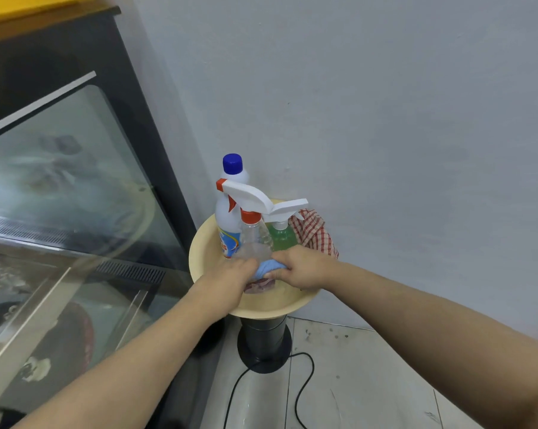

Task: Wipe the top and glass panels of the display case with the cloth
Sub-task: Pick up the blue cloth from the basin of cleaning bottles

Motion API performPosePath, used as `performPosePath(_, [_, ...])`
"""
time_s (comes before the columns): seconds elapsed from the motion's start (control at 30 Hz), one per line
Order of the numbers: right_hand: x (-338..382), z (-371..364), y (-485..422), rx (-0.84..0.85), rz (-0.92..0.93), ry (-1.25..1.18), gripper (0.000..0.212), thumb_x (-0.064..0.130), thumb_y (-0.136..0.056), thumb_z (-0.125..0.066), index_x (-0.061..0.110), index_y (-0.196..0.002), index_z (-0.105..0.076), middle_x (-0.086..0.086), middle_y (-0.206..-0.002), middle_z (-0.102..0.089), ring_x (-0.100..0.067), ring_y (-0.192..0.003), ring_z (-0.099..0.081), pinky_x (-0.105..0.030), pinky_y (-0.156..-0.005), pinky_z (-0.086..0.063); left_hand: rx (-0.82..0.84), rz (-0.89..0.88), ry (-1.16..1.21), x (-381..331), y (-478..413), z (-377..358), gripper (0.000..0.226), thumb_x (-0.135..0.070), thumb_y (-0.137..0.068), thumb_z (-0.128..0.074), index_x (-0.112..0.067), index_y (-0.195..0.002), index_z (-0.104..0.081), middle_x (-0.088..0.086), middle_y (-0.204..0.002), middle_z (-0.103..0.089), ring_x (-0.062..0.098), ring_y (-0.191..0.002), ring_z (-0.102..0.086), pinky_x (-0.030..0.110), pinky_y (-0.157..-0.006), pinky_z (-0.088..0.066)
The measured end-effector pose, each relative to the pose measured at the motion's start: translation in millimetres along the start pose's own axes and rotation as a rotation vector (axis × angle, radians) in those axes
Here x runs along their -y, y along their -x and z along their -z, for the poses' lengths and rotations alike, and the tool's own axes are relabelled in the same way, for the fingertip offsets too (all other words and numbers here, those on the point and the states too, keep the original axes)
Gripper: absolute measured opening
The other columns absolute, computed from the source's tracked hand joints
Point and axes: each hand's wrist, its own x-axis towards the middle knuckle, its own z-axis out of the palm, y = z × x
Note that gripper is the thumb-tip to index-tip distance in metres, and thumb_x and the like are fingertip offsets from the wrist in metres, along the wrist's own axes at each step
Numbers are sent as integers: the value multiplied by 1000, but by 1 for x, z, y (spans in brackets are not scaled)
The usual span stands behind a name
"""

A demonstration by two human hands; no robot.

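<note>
The fingers [281,269] of the right hand [305,267] curl around a blue cloth [266,269], pinching it, while the left hand [227,280] presses on it from the other side, its fingers hidden, so I cannot tell their state. The display case [60,196] stands left of the round table [206,243], its glass not yet wiped. On that table behind the cloth stand a white bottle [229,212], two spray bottles [255,230] and a checked rag [312,232]. Lifting the cloth straight up should keep the bottles from tipping.
</note>
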Motion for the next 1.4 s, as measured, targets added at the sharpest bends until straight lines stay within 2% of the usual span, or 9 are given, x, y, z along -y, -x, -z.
performPosePath(0.17, [-2, 1, -14, 100, -17, -146, 12, 35, -91, -59, 24, -86, -58, 5, -87, -58, -11, -81, -52, -26, -71, -40, -174, -135, -221, 15, 3, -17, 54, -2, -45, -83, -17, -85, -50, -2, -66, -59, 16, -54, -58, 18, -44, -35])
performPosePath(0.37, [-15, 11, -4, 61, 86, -7, 30, 46, -89, -58, 17, -96, -56, 2, -91, -60, -12, -83, -55, -29, -73, -43, -31, -44, 56, -3, -3, 0, 8, -25, -91, -48, -20, -86, -44, -3, -88, -51, 19, -86, -52, 27, -65, -31])
performPosePath(0.53, [-11, 18, 7, 48, 172, 164, 32, 39, -93, -54, 14, -113, -57, -4, -106, -60, -18, -98, -54, -32, -86, -42, 306, 134, 564, 12, -5, 19, 45, -45, -89, -36, -4, -99, -52, 13, -96, -53, 21, -90, -48, 42, -90, -42])
performPosePath(0.7, [2, 1, 18, -249, 265, 458, 23, 11, -87, -55, 5, -108, -56, -15, -103, -59, -32, -94, -54, -37, -76, -41, 602, 170, 566, 22, -12, 28, 22, -36, -75, -71, -27, -88, -57, -8, -86, -55, 13, -84, -51, 28, -78, -43])
performPosePath(0.87, [6, -10, 20, -233, 193, 393, 34, -2, -88, -47, 9, -120, -47, -11, -109, -51, -25, -98, -49, -27, -69, -31, 519, 142, 631, 15, -8, 33, 17, -28, -80, -63, -34, -90, -51, -4, -95, -62, 20, -94, -57, 35, -90, -47])
performPosePath(0.97, [3, -10, 21, -233, 179, 340, 26, 6, -90, -49, 8, -116, -51, -11, -106, -54, -27, -96, -54, -31, -68, -37, 455, 145, 699, 13, -2, 25, 19, -16, -90, -58, -29, -85, -45, -4, -83, -57, 14, -76, -50, 31, -76, -44])
performPosePath(1.17, [14, -1, 16, -366, 83, 526, 19, 25, -90, -53, 10, -103, -56, -9, -97, -64, -29, -87, -61, -32, -62, -41, 363, 7, 591, 15, -2, 30, 44, -52, -86, -45, -21, -117, -52, -1, -113, -58, 9, -104, -54, 21, -91, -42])
performPosePath(1.3, [20, -6, 10, -253, -64, 476, 16, 22, -91, -48, 15, -104, -55, -4, -96, -63, -24, -77, -54, -30, -60, -38, 430, 49, 446, 9, -1, 28, 14, -35, -99, -39, -29, -86, -42, -6, -89, -46, 9, -83, -43, 23, -78, -39])
performPosePath(1.4, [21, -9, 7, -139, -127, 339, 15, 23, -89, -49, 17, -101, -57, -3, -88, -56, -22, -75, -51, -30, -61, -40, 357, 33, 331, 2, 0, 23, 10, -29, -97, -45, -26, -89, -40, -6, -92, -45, 12, -88, -44, 28, -79, -38])
